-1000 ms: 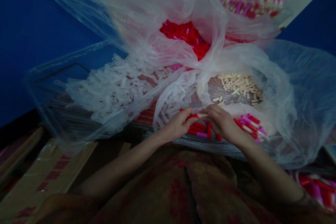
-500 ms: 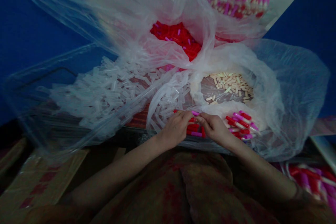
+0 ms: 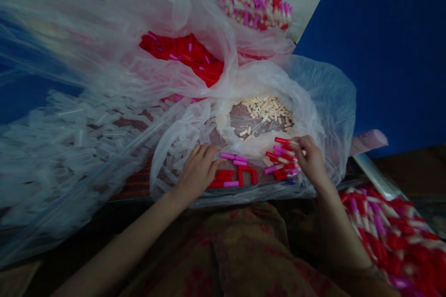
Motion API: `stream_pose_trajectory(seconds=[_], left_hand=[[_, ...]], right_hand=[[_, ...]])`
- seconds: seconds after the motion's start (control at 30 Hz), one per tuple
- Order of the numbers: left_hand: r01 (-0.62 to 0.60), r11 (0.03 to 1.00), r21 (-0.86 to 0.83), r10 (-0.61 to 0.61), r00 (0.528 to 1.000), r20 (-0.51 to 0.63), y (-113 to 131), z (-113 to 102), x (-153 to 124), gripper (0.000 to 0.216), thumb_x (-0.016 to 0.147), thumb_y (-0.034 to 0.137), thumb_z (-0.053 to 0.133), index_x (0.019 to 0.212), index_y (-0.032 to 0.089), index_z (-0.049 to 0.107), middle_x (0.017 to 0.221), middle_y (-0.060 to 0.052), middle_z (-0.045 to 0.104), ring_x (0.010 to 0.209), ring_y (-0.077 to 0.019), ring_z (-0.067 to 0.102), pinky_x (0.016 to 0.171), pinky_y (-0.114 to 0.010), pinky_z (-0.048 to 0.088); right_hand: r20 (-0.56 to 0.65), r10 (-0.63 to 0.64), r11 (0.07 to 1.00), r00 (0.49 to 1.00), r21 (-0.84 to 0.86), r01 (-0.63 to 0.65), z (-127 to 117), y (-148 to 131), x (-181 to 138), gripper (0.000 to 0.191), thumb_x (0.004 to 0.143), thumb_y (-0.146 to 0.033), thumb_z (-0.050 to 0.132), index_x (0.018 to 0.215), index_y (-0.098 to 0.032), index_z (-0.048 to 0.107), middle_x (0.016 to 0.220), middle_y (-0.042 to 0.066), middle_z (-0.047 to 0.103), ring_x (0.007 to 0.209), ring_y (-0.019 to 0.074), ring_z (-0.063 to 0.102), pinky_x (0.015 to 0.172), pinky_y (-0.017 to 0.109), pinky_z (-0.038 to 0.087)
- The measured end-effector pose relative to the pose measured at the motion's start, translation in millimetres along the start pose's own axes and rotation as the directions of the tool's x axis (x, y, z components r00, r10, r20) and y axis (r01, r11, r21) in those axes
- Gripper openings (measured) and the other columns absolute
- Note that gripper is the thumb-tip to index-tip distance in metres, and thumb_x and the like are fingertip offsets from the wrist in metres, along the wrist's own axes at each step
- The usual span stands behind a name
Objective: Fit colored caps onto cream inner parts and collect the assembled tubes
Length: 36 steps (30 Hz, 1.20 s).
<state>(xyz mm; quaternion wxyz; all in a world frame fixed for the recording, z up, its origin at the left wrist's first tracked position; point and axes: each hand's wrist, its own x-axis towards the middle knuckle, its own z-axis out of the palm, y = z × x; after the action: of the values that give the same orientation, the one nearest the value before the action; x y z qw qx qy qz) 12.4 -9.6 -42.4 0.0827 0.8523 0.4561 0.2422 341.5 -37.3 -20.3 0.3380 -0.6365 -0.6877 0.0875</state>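
Between the fingertips of my right hand [image 3: 310, 160] is a small clear tube with a red cap [image 3: 282, 140], held above a pile of capped tubes [image 3: 281, 162] in red and pink. My left hand [image 3: 198, 169] rests palm down beside loose clear tubes [image 3: 176, 160], its fingers bent and somewhat apart. Its fingertips come up to a pink cap [image 3: 228, 156]; whether they press on it I cannot tell. Loose red caps [image 3: 246, 169] and more pink ones lie between my hands on the plastic sheet.
Cream pellets [image 3: 268, 109] lie inside a rolled-down clear bag [image 3: 324, 97]. Behind it, another bag holds red and pink caps [image 3: 195, 55]. Many clear tubes [image 3: 69, 134] spread at the left. Capped tubes are heaped at the back [image 3: 254, 0] and lower right [image 3: 393, 236].
My hands were together over the caps and have moved apart. The right one has gone right to the capped-tube pile with a red-capped tube. The view has swung to the right.
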Motion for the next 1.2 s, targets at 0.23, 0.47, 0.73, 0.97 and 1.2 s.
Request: stream_pose_trajectory(seconds=[0.23, 0.47, 0.73, 0.97, 1.2], left_hand=[[0.241, 0.959, 0.150, -0.246, 0.969, 0.012, -36, -2, 0, 0.025, 0.092, 0.025, 0.044, 0.101, 0.014, 0.064, 0.100, -0.011, 0.058, 0.097, -0.0291, 0.050, 0.090, -0.042, 0.044], [0.310, 0.922, 0.231, -0.335, 0.939, 0.081, -29, -10, 2, 0.026, 0.092, 0.019, 0.043, 0.095, 0.013, 0.068, 0.100, -0.013, 0.057, 0.101, -0.0293, 0.047, 0.089, -0.041, 0.045], [0.307, 0.888, 0.343, -0.347, 0.936, 0.060, -22, 2, 32, 0.024, 0.093, 0.025, 0.047, 0.096, 0.013, 0.068, 0.103, -0.014, 0.057, 0.107, -0.0297, 0.047, 0.091, -0.039, 0.042], [0.455, 0.765, 0.456, -0.544, 0.835, 0.080, -21, 24, 62, 0.038, 0.087, 0.043, 0.062, 0.101, 0.009, 0.067, 0.110, -0.018, 0.058, 0.115, -0.0320, 0.045, 0.094, -0.039, 0.041], [0.369, 0.866, 0.338, -0.430, 0.894, 0.125, -24, 24, 52, 0.020, 0.086, 0.027, 0.060, 0.094, 0.010, 0.068, 0.109, -0.019, 0.057, 0.110, -0.0351, 0.048, 0.089, -0.045, 0.044]], right_hand=[[0.025, 0.038, 0.975, 0.999, -0.221, -0.032, -11, 83, -11, 0.036, 0.092, -0.041, 0.045, 0.102, -0.015, 0.069, 0.089, 0.010, 0.059, 0.080, 0.0225, 0.057, 0.077, 0.038, 0.047], [-0.183, -0.097, 0.945, 0.978, -0.324, 0.033, -1, 39, -2, 0.029, 0.091, -0.037, 0.050, 0.103, -0.018, 0.069, 0.090, 0.010, 0.063, 0.087, 0.0250, 0.058, 0.082, 0.041, 0.047], [0.202, -0.245, 0.963, 0.948, -0.061, 0.262, 69, -41, 51, 0.021, 0.092, -0.025, 0.049, 0.093, -0.017, 0.068, 0.091, 0.009, 0.066, 0.086, 0.0207, 0.062, 0.077, 0.030, 0.047], [0.548, 0.000, 0.900, 0.837, -0.364, 0.238, 121, -56, 89, 0.028, 0.090, -0.016, 0.046, 0.104, -0.016, 0.071, 0.100, 0.012, 0.064, 0.084, 0.0198, 0.063, 0.068, 0.026, 0.041], [0.558, 0.020, 0.876, 0.830, -0.409, 0.254, 130, -54, 94, 0.027, 0.091, -0.019, 0.046, 0.106, -0.014, 0.068, 0.101, 0.013, 0.063, 0.084, 0.0206, 0.062, 0.066, 0.027, 0.041]])
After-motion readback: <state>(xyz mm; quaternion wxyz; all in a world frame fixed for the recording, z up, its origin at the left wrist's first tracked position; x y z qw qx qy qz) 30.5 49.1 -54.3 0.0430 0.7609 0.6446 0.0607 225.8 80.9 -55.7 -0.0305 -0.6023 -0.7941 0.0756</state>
